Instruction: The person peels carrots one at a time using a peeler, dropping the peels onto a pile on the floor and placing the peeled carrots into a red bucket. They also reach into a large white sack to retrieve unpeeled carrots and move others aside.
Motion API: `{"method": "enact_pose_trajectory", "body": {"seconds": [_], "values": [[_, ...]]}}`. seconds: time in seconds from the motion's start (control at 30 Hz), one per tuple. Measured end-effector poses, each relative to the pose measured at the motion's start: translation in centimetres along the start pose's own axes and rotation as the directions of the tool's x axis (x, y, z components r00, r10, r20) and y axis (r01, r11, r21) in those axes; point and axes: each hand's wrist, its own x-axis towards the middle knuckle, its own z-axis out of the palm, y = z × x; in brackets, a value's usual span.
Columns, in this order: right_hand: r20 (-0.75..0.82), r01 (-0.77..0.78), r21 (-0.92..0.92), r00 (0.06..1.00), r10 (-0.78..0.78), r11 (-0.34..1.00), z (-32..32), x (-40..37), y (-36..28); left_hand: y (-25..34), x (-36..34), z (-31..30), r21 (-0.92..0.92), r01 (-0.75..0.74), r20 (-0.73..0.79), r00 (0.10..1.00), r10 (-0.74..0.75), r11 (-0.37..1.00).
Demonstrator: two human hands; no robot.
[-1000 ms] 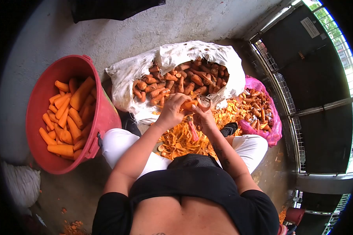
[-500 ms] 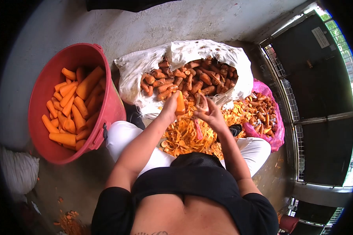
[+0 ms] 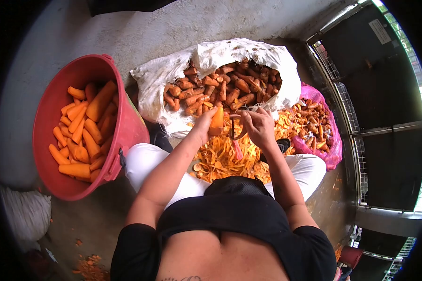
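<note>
My left hand (image 3: 204, 125) is closed around a peeled orange carrot (image 3: 217, 118) and holds it upright. Just to its right, my right hand (image 3: 259, 125) grips a peeler (image 3: 232, 127), whose dark frame faces the carrot with a small gap between them. Beneath both hands lies a pile of orange peelings (image 3: 222, 161). Unpeeled carrots (image 3: 232, 93) fill the open white sack (image 3: 150, 86) beyond my hands.
At the left stands a red tub (image 3: 44, 136) with several peeled carrots in it. A pink bag (image 3: 334, 150) of carrot pieces sits at the right, near dark mesh-edged panels (image 3: 384, 112). A white sack (image 3: 26, 213) and scattered peelings (image 3: 91, 269) lie at lower left.
My right hand has turned, its fingers now folded around the peeler with the back of the hand up. My left hand keeps the carrot in nearly the same place. The view has shifted slightly.
</note>
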Motion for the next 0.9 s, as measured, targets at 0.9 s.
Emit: {"method": "enact_pose_trajectory", "body": {"seconds": [0.9], "values": [[-0.263, 0.088, -0.272, 0.951, -0.162, 0.958, -1.0, 3.5, 1.0, 0.5, -1.1, 1.5, -0.072, 0.081, 0.007, 0.997, -0.08, 0.994]]}}
